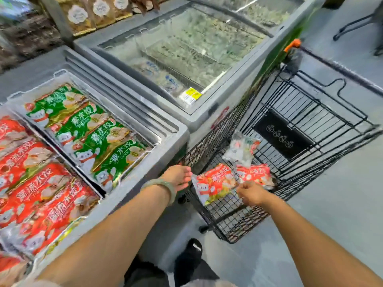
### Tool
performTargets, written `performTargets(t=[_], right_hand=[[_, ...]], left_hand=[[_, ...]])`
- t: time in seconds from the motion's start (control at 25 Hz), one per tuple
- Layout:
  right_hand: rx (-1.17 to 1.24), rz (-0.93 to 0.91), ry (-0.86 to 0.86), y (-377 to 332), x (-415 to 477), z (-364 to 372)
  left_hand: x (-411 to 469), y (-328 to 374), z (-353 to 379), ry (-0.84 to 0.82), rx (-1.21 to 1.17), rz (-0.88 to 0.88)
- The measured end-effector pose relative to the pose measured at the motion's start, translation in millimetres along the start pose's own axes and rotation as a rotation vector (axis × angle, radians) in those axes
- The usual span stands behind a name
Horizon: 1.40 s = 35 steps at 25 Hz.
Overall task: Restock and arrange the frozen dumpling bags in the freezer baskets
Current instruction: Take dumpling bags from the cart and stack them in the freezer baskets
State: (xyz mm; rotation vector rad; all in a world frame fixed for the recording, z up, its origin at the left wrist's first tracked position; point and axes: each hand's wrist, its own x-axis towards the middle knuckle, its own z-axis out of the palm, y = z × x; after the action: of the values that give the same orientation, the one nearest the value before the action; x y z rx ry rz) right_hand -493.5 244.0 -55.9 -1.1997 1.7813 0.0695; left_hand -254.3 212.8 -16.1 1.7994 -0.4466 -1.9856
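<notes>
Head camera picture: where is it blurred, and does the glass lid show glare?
Head view: blur grows toward the edges, at the shelf packets and the shopping cart rim; wide-angle bending curves the freezer walls; the glass lid looks frosted and milky, its contents hazy; the green dumpling bags stay readable.

The red dumpling bags and green dumpling bags are glossy printed plastic film, crinkled and catching the light. The freezer baskets are white coated wire. The freezer casing is smooth matt grey plastic (its neighbour's lid is frosted glass). The cart is black coated metal wire with an orange plastic handle cap. The bangle looks like polished pale stone.
</notes>
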Motion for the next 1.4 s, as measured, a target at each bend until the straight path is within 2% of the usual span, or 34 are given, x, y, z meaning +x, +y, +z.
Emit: performTargets(t=[0.36,0.48,0.56,0.6,0.64,0.68,0.72,0.84,0.88,1.0,1.2,1.32,1.4], right_hand=[[0.188,0.109,-0.028,55,52,-5],[0.303,0.19,-0.057,70,87,-3],[0.31,0.22,-0.053,80,117,3],[0.304,0.231,-0.04,85,133,7],[0.295,0.244,-0.021,90,146,12],[0.288,0.261,-0.013,94,158,17],[0.295,0.28,-0.017,98,172,23],[0.339,0.344,-0.079,115,214,43],[0.35,0.356,-0.096,120,226,50],[0.378,0.365,-0.09,128,259,70],[0.486,0.385,-0.136,141,287,103],[0.501,0.413,-0.15,147,288,114],[0.496,0.429,-0.15,150,288,118]], left_hand=[[80,2,68,0.068,0.169,-0.098],[136,10,81,0.084,0.349,-0.052],[180,15,92,0.091,0.335,-0.081],[204,15,93,0.143,0.303,-0.15],[221,11,100,0.175,0.628,-0.133],[234,7,105,0.158,0.947,0.0],[248,6,109,0.135,1.065,0.047],[300,1,111,0.149,0.695,-0.137],[314,-6,112,0.13,0.65,-0.14],[358,-30,114,-0.046,0.957,-0.21],[403,-60,118,-0.048,1.473,-0.23],[416,-62,112,0.006,1.481,-0.275],[417,-63,110,0.031,1.616,-0.253]])
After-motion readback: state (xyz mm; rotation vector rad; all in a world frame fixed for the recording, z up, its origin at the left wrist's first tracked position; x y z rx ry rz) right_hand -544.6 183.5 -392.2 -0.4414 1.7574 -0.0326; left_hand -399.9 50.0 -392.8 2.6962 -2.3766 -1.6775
